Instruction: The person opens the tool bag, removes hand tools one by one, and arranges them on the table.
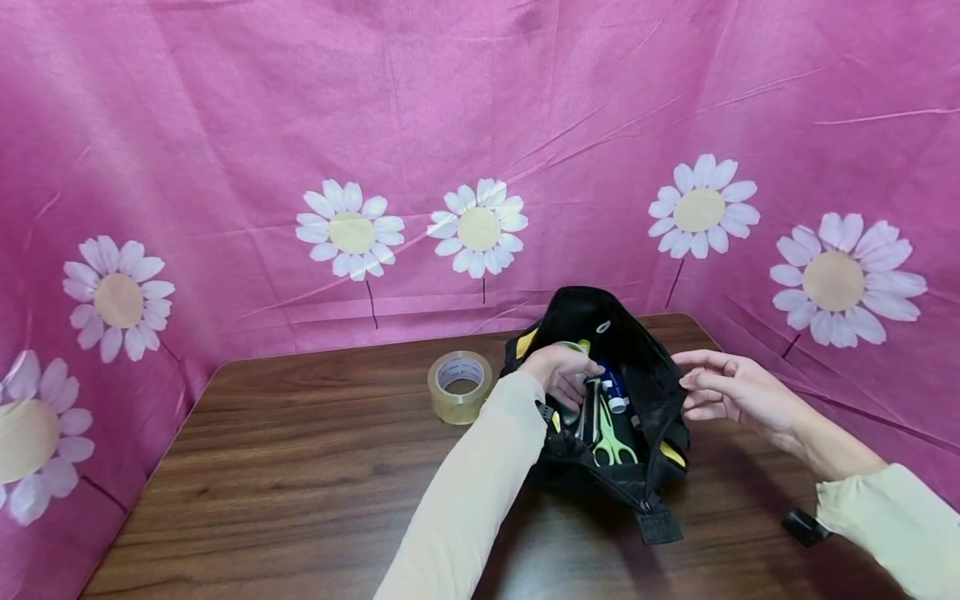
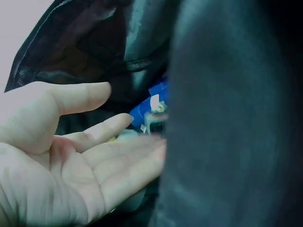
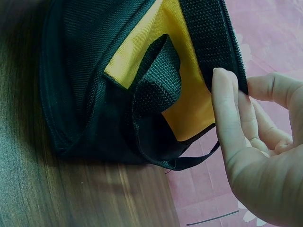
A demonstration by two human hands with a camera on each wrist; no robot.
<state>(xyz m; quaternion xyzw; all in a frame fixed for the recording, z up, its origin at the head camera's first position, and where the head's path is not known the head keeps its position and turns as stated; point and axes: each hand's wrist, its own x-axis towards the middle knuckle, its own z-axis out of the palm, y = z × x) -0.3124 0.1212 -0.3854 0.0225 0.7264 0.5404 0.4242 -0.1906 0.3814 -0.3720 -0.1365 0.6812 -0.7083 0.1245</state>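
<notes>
A black tool bag (image 1: 651, 375) with yellow panels stands unzipped on the table. My left hand (image 1: 562, 371) reaches inside it; in the left wrist view its fingers extend toward the contents, with nothing gripped in the palm. Close to those fingertips lies a blue tube with a white end (image 1: 615, 393). Green-handled scissors (image 1: 613, 450) rest in the bag nearer me, beside dark tools partly hidden by the hand. At the right side, my right hand (image 3: 260, 151) pinches the bag's zippered edge (image 3: 235, 52) between thumb and fingers.
A roll of clear packing tape (image 1: 459, 410) sits on the wooden table (image 1: 315, 467), left of the bag. Behind the table hangs a pink cloth (image 1: 247, 167) with white daisies. A small black object (image 1: 805, 527) shows by the right sleeve.
</notes>
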